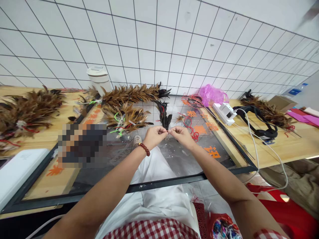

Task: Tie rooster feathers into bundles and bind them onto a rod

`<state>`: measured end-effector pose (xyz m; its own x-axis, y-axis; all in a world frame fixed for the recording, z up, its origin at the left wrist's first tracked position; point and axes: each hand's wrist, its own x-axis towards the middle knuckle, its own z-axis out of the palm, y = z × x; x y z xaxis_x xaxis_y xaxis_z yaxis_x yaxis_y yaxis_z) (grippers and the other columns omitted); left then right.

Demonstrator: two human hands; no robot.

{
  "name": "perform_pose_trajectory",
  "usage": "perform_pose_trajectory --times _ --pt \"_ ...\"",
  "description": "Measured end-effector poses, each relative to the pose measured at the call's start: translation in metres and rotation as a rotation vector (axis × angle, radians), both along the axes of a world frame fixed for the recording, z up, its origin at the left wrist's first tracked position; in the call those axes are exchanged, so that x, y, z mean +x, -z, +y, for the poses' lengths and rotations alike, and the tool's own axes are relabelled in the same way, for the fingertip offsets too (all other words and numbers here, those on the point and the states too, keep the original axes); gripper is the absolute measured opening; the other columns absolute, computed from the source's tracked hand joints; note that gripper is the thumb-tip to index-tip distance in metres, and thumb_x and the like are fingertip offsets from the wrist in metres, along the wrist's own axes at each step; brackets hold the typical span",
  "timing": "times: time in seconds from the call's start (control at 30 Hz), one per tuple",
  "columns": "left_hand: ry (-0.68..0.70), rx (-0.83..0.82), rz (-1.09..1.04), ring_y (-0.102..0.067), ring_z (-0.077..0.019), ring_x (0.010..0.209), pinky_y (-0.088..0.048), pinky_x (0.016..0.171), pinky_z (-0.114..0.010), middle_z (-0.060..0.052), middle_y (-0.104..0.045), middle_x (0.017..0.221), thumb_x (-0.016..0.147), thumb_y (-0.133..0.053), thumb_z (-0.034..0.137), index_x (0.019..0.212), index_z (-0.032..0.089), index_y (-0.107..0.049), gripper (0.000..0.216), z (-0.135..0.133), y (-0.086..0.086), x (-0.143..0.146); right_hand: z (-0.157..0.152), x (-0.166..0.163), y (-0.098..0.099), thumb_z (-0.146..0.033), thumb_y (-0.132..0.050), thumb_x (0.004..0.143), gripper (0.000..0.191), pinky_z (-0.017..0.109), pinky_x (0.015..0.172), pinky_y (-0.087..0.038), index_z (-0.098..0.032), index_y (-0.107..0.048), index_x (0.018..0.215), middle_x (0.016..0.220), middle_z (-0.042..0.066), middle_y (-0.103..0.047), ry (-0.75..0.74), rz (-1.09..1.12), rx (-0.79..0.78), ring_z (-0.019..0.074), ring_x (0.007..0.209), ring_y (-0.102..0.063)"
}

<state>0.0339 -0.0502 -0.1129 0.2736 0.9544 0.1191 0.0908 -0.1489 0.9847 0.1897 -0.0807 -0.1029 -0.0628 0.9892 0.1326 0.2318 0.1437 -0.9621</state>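
Note:
A small bunch of black feathers points away from me over the glass tabletop, with a bit of red at its side. At its near end, my left hand pinches with thumb and forefinger. My right hand pinches the same end from the other side, its fingertips almost meeting the left ones. Any thread between the fingertips is too small to make out. Just left of the hands lies a brown feather bundle with green and red ties. Behind it stretches a long brown feather strip.
More brown feathers lie at the left, near a white box-like device. A white cup stands by the tiled wall. Rightward are red cord, a pink plastic bag, a white power adapter with cables and a black strap.

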Motion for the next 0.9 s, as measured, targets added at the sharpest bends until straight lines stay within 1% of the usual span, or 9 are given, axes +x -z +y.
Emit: perform_pose_trajectory --times 0.13,0.27,0.37,0.43,0.5,0.57,0.63,0.73,0.9 --pt "-0.023 0.02 0.009 -0.054 -0.01 0.055 -0.043 0.056 -0.022 -0.001 -0.062 0.062 0.061 -0.072 0.026 0.067 0.013 -0.063 0.016 -0.0014 0.005 0.0023 -0.0005 -0.0026 0.0005 -0.059 -0.066 0.069 0.044 0.024 0.051 -0.029 -0.016 -0.055 0.062 0.057 -0.004 -0.046 -0.002 0.015 0.028 0.0078 0.052 -0.036" --pt "-0.032 0.117 0.064 -0.05 -0.0094 0.054 -0.039 0.054 -0.021 0.001 -0.059 0.059 0.068 -0.066 0.024 0.067 0.015 -0.064 0.01 -0.0005 0.0083 0.0004 -0.0004 -0.0005 0.0017 -0.05 -0.062 0.076 0.035 0.023 0.051 -0.031 -0.017 -0.057 0.069 0.06 -0.003 -0.047 -0.002 0.022 0.091 0.008 0.053 -0.038" --pt "-0.029 0.114 0.041 -0.048 -0.0092 0.055 -0.037 0.054 -0.021 0.001 -0.057 0.06 0.07 -0.062 0.023 0.069 0.015 -0.061 0.008 0.0014 0.0079 -0.0021 -0.0003 0.0043 0.0026 -0.039 -0.06 0.079 0.023 0.022 0.05 -0.033 -0.018 -0.058 0.09 0.078 -0.001 -0.053 0.015 0.02 0.165 0.0073 0.054 -0.04" --pt "-0.019 0.106 0.029 -0.047 -0.0088 0.054 -0.036 0.053 -0.021 0.002 -0.056 0.06 0.071 -0.061 0.023 0.071 0.015 -0.06 0.008 0.0024 0.0075 -0.0027 -0.0003 0.0064 0.0042 -0.03 -0.061 0.078 0.031 0.022 0.051 -0.037 -0.02 -0.057 0.107 0.095 0.003 -0.055 -0.023 -0.051 0.224 0.0074 0.058 -0.045" --pt "0.01 0.115 0.027 -0.046 -0.0086 0.055 -0.036 0.053 -0.021 0.002 -0.055 0.061 0.072 -0.06 0.023 0.072 0.015 -0.059 0.008 0.003 0.0078 -0.0025 -0.0003 0.0066 0.0065 -0.025 -0.061 0.077 0.036 0.024 0.055 -0.04 -0.021 -0.057 0.112 0.102 0.005 -0.056 -0.06 -0.172 0.309 0.0083 0.061 -0.047" --pt "0.031 0.123 0.021 -0.047 -0.0085 0.056 -0.036 0.054 -0.02 0.002 -0.056 0.062 0.073 -0.06 0.023 0.072 0.015 -0.059 0.008 0.0031 0.0086 -0.0019 -0.0003 0.0053 0.0081 -0.024 -0.06 0.078 0.026 0.025 0.059 -0.042 -0.02 -0.061 0.103 0.094 0.004 -0.059 -0.067 -0.299 0.4 0.0101 0.063 -0.048" --pt "0.029 0.115 0.004 -0.047 -0.0083 0.056 -0.036 0.054 -0.02 0.002 -0.056 0.062 0.073 -0.061 0.024 0.071 0.015 -0.058 0.009 0.0031 0.0092 -0.0012 -0.0004 0.0039 0.0086 -0.023 -0.059 0.081 0.008 0.026 0.062 -0.041 -0.019 -0.064 0.086 0.078 0.002 -0.06 -0.062 -0.386 0.447 0.0121 0.064 -0.049" --pt "0.026 0.041 -0.043 -0.049 -0.0087 0.055 -0.038 0.053 -0.02 0.002 -0.057 0.061 0.071 -0.063 0.026 0.07 0.015 -0.057 0.012 0.0032 0.008 -0.0006 -0.0005 0.0037 0.0073 -0.023 -0.057 0.083 0.013 0.027 0.062 -0.039 -0.019 -0.061 0.071 0.065 0.0 -0.057 -0.014 -0.408 0.43 0.0129 0.063 -0.05" --pt "0.069 -0.103 -0.043 -0.051 -0.0091 0.05 -0.038 0.05 -0.022 -0.003 -0.064 0.062 0.067 -0.066 0.026 0.067 0.014 -0.058 0.014 0.0015 0.0001 -0.0016 -0.0006 0.0063 0.0047 -0.026 -0.052 0.085 0.013 0.027 0.059 -0.038 -0.019 -0.054 0.074 0.068 0.0 -0.052 0.081 -0.336 0.417 0.0132 0.062 -0.047"
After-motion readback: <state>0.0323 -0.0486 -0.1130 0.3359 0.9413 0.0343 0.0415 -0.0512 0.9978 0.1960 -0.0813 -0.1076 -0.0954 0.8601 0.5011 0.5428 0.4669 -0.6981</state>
